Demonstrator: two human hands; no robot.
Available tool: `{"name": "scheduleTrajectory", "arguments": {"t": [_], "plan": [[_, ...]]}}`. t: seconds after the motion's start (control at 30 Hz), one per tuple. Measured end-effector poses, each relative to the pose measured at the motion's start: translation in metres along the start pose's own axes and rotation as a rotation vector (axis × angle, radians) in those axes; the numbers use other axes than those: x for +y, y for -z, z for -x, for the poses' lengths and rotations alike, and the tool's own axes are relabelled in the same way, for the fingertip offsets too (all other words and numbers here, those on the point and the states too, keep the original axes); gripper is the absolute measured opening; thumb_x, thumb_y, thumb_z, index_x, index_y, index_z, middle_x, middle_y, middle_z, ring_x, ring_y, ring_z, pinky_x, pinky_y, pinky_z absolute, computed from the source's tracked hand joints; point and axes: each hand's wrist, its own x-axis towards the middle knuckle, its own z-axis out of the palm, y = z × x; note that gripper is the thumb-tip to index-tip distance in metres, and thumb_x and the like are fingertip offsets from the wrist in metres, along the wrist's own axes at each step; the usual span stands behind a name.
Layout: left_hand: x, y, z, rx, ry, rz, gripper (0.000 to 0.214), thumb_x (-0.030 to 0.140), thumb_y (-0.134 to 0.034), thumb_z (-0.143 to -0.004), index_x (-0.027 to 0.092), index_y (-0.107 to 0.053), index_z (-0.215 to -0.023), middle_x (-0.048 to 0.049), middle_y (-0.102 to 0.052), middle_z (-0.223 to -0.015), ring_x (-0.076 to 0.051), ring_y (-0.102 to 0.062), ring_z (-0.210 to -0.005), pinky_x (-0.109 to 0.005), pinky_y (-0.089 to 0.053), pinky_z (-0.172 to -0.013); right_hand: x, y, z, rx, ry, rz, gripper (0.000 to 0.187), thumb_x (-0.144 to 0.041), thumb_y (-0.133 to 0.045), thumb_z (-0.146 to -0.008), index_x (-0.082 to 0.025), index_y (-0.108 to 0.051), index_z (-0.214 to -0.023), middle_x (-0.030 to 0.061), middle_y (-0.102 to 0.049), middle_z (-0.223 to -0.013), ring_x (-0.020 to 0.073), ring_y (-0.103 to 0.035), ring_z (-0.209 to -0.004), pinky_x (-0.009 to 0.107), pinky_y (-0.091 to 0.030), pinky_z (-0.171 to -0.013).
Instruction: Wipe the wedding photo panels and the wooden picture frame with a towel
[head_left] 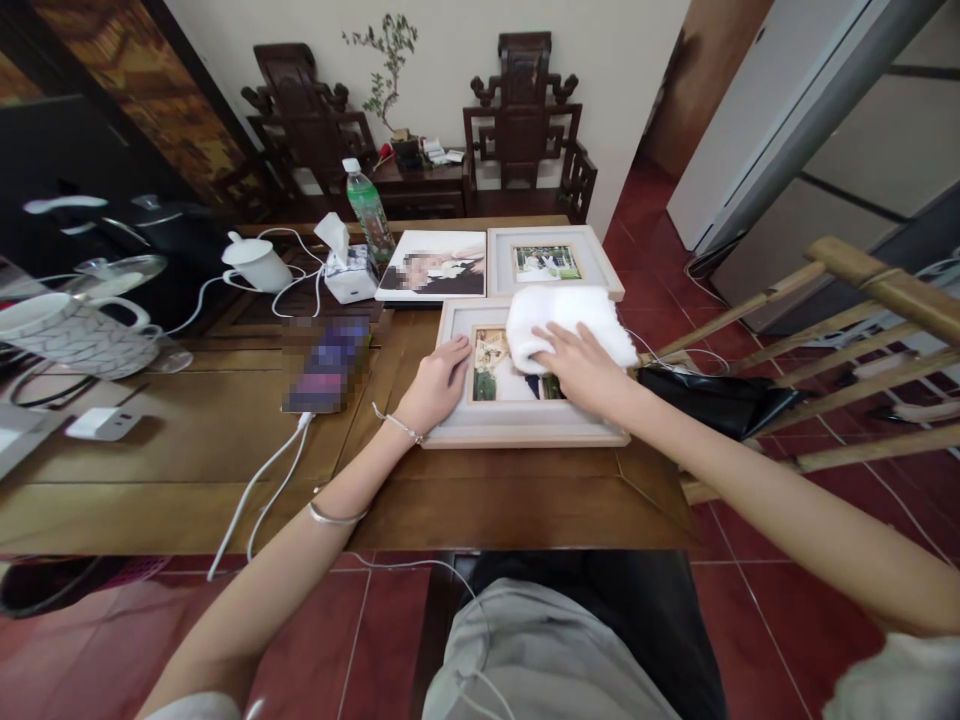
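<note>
A light wooden picture frame (517,425) lies flat on the wooden table (487,500) in front of me. My left hand (435,385) rests flat on the frame's left edge, fingers stretched out. My right hand (581,365) presses a white cloth (570,315) onto the frame's glass, fingers laid over the cloth's near side. Behind it lie a second framed photo (551,262) and an unframed photo print (435,265).
A phone (326,365) on a white cable lies left of the frame. Farther back stand a tissue box (349,272), a green bottle (367,208) and a white teapot (255,265). Cups (75,335) sit at far left. A black bag (712,395) and bamboo rack (840,330) are right.
</note>
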Motion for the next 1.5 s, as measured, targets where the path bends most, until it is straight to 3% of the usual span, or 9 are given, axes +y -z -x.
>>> {"name": "scheduleTrajectory", "arguments": {"t": [0.13, 0.3, 0.47, 0.7, 0.87, 1.03, 1.2, 1.33, 1.5], "plan": [[0.001, 0.0, 0.0, 0.007, -0.005, 0.008, 0.037, 0.022, -0.043, -0.09, 0.012, -0.064, -0.118, -0.013, -0.061, -0.129, -0.025, -0.052, -0.127, -0.043, -0.038, -0.111, 0.023, -0.016, -0.033, 0.09, -0.071, 0.053, 0.05, 0.004, -0.04, -0.082, -0.014, -0.058, -0.126, 0.0141, -0.033, -0.153, 0.034, -0.028, -0.14, 0.056, -0.027, -0.107], [0.002, 0.001, 0.0, 0.002, 0.002, 0.007, 0.037, 0.022, -0.042, -0.09, 0.011, -0.064, -0.118, -0.0137, -0.061, -0.129, -0.025, -0.052, -0.127, -0.043, -0.039, -0.11, 0.015, -0.015, -0.04, 0.062, -0.044, 0.113, 0.037, -0.003, -0.044, -0.085, -0.012, -0.066, -0.113, 0.0167, -0.041, -0.147, 0.0371, -0.035, -0.134, 0.055, -0.027, -0.106], [0.003, 0.001, 0.0, -0.001, 0.009, -0.003, 0.038, 0.022, -0.041, -0.09, 0.012, -0.064, -0.119, -0.0127, -0.061, -0.13, -0.024, -0.051, -0.128, -0.043, -0.038, -0.111, -0.014, 0.014, 0.004, -0.043, 0.103, 0.06, 0.03, -0.004, -0.047, -0.082, -0.011, -0.069, -0.101, 0.02, -0.056, -0.13, 0.0341, -0.052, -0.117, 0.044, -0.041, -0.093], [0.004, 0.001, 0.0, 0.003, 0.008, 0.011, 0.038, 0.022, -0.04, -0.09, 0.012, -0.063, -0.119, -0.0119, -0.061, -0.13, -0.024, -0.051, -0.129, -0.043, -0.038, -0.111, -0.055, 0.064, 0.073, -0.162, 0.19, -0.138, 0.033, -0.001, -0.047, -0.077, -0.018, -0.069, -0.095, 0.0128, -0.066, -0.115, 0.027, -0.062, -0.098, 0.037, -0.046, -0.08], [0.004, 0.001, 0.0, -0.017, 0.015, 0.012, 0.038, 0.021, -0.04, -0.09, 0.013, -0.063, -0.119, -0.0123, -0.06, -0.131, -0.025, -0.05, -0.129, -0.044, -0.037, -0.112, -0.056, 0.04, 0.061, -0.082, 0.08, -0.089, 0.04, -0.001, -0.047, -0.079, -0.015, -0.066, -0.111, 0.016, -0.055, -0.134, 0.0329, -0.052, -0.119, 0.044, -0.045, -0.091], [0.004, 0.002, 0.0, -0.016, 0.013, 0.001, 0.038, 0.022, -0.041, -0.091, 0.01, -0.063, -0.119, -0.0147, -0.06, -0.13, -0.025, -0.05, -0.129, -0.042, -0.037, -0.112, -0.001, 0.002, 0.0, 0.026, -0.126, 0.019, 0.049, 0.002, -0.043, -0.082, -0.014, -0.06, -0.124, 0.014, -0.035, -0.152, 0.0342, -0.033, -0.137, 0.052, -0.031, -0.106], [0.004, 0.002, 0.001, -0.013, 0.021, 0.021, 0.038, 0.022, -0.04, -0.091, 0.012, -0.063, -0.119, -0.0126, -0.061, -0.131, -0.025, -0.051, -0.128, -0.044, -0.038, -0.112, 0.035, -0.013, -0.047, 0.168, -0.219, 0.082, 0.045, -0.004, -0.047, -0.085, -0.015, -0.058, -0.127, 0.0151, -0.037, -0.15, 0.0345, -0.035, -0.134, 0.058, -0.025, -0.106], [0.004, 0.002, 0.0, -0.012, 0.021, 0.022, 0.038, 0.023, -0.041, -0.091, 0.012, -0.064, -0.119, -0.0128, -0.061, -0.13, -0.025, -0.051, -0.128, -0.043, -0.038, -0.112, 0.013, -0.01, -0.036, 0.09, -0.112, 0.143, 0.034, -0.007, -0.043, -0.088, -0.009, -0.065, -0.115, 0.021, -0.046, -0.141, 0.0347, -0.045, -0.123, 0.049, -0.031, -0.102], [0.004, 0.001, 0.0, -0.019, 0.022, 0.022, 0.038, 0.023, -0.04, -0.09, 0.015, -0.063, -0.12, -0.0106, -0.061, -0.131, -0.025, -0.05, -0.129, -0.046, -0.036, -0.112, -0.035, 0.017, 0.022, -0.013, 0.003, 0.126, 0.033, -0.006, -0.048, -0.082, -0.01, -0.068, -0.108, 0.0237, -0.054, -0.13, 0.0342, -0.055, -0.108, 0.046, -0.039, -0.092]]}}
